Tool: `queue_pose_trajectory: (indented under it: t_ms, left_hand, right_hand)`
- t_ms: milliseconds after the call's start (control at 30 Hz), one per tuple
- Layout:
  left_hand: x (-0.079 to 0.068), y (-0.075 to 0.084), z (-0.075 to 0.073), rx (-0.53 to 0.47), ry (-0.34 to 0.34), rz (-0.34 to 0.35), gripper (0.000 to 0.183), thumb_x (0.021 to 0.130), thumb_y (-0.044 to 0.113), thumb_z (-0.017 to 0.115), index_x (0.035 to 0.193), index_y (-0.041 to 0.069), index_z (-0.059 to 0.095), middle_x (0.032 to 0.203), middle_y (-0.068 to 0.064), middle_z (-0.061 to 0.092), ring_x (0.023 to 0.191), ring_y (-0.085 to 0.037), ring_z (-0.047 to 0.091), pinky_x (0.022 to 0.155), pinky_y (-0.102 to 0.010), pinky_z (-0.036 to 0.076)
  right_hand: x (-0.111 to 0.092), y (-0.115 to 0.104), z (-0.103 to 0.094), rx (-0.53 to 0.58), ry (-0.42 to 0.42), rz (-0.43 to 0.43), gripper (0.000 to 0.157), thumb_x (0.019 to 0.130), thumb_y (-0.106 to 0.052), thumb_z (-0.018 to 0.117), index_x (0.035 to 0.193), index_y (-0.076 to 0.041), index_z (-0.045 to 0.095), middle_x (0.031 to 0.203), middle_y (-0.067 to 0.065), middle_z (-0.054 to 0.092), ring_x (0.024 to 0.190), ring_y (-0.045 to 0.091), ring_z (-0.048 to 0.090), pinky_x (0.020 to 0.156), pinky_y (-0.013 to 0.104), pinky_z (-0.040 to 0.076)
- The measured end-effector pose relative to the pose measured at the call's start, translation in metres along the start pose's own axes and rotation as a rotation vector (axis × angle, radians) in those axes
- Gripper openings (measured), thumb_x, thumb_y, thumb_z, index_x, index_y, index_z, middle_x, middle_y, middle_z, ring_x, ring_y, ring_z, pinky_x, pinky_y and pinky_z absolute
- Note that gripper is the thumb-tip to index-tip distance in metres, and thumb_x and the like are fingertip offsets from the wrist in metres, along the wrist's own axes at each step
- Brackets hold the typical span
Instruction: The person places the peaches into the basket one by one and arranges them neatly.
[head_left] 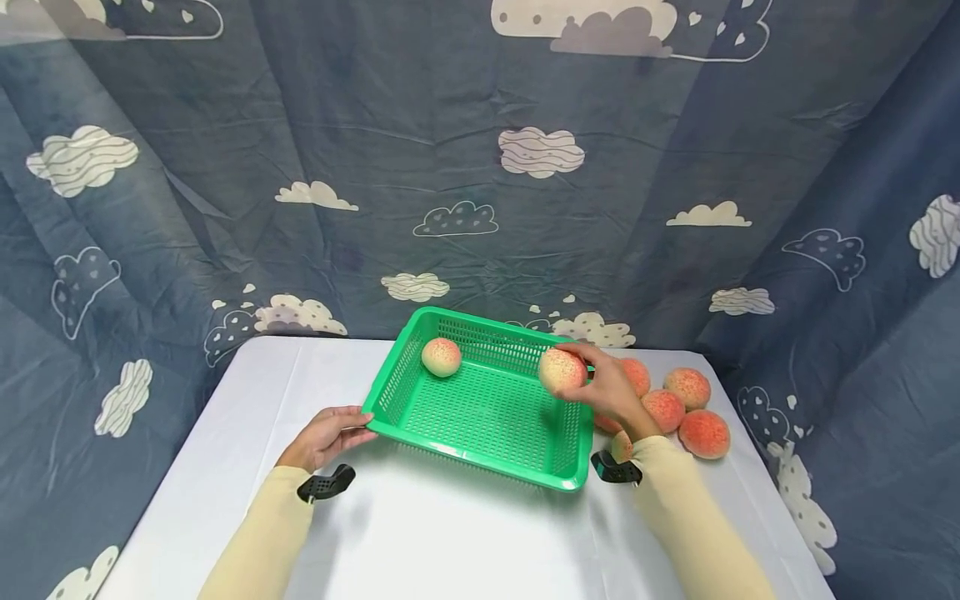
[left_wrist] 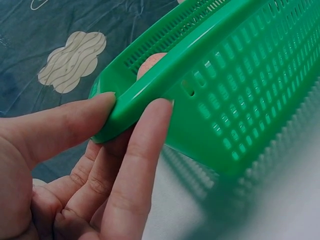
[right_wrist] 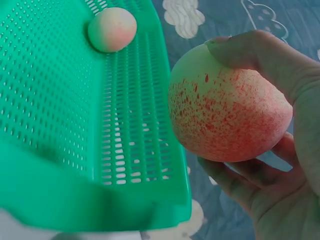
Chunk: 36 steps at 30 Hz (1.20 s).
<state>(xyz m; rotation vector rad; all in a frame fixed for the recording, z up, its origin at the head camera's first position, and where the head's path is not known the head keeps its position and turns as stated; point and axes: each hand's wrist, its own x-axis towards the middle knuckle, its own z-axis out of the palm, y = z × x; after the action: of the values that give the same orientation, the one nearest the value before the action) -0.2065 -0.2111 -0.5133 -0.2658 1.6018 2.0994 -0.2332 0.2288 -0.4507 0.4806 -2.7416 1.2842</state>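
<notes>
A green plastic basket (head_left: pixel 480 408) with slotted walls is on the white table. My left hand (head_left: pixel 330 437) pinches its near left corner; in the left wrist view the thumb (left_wrist: pixel 80 117) lies on the rim and a finger (left_wrist: pixel 142 160) lies against the outer wall. My right hand (head_left: pixel 611 387) grips a peach (head_left: pixel 562 372), pale yellow speckled with red, at the basket's right end. The right wrist view shows this peach (right_wrist: pixel 225 110) between thumb and fingers, beside the rim. Another peach (head_left: pixel 441 357) sits inside the basket, in the far left corner.
Right of the basket, several more peaches (head_left: pixel 703 434) lie grouped on the table (head_left: pixel 420 533), some partly hidden behind my right hand and forearm. A dark blue curtain (head_left: pixel 420 100) with cloud prints hangs behind the table and at both sides.
</notes>
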Motion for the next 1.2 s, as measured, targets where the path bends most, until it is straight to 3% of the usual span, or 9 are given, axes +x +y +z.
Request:
queue_pose_trajectory:
  t_ms: [200,500,867,1200]
  left_hand:
    - [0.001,-0.001,-0.001,0.000,0.004,0.006,0.034,0.096,-0.005,0.052,0.125,-0.017,0.040,0.089,-0.007,0.065,0.082,-0.015,0.068,0.085,-0.028,0.060]
    - [0.002,-0.002,-0.001,-0.003,0.014,0.018,0.020,0.096,-0.005,0.052,0.114,-0.012,0.049,0.087,-0.007,0.066,0.079,-0.015,0.068,0.083,-0.027,0.060]
    - [0.002,0.000,0.000,-0.011,0.009,0.021,0.024,0.095,-0.005,0.053,0.117,-0.014,0.047,0.087,-0.007,0.065,0.080,-0.014,0.068,0.082,-0.027,0.060]
    - [0.001,-0.001,-0.001,-0.020,0.018,0.012,0.028,0.095,-0.005,0.055,0.120,-0.015,0.047,0.089,-0.007,0.064,0.080,-0.015,0.068,0.083,-0.028,0.060]
  right_hand:
    - [0.020,-0.009,0.012,-0.040,-0.056,-0.031,0.068,0.068,-0.007,0.085,0.129,-0.009,0.057,0.127,0.016,0.055,0.105,0.034,0.056,0.080,0.047,0.056]
    - [0.053,-0.006,0.037,-0.019,-0.132,-0.078,0.067,0.069,-0.005,0.082,0.130,-0.009,0.056,0.128,0.016,0.055,0.109,0.035,0.056,0.082,0.051,0.056]
    - [0.082,-0.001,0.066,0.018,-0.211,-0.071,0.066,0.070,-0.003,0.081,0.131,-0.012,0.056,0.128,0.012,0.056,0.109,0.031,0.055,0.082,0.046,0.056]
    - [0.099,0.005,0.096,-0.051,-0.313,-0.032,0.069,0.069,0.000,0.081,0.132,-0.007,0.055,0.129,0.012,0.056,0.113,0.031,0.055,0.089,0.048,0.054]
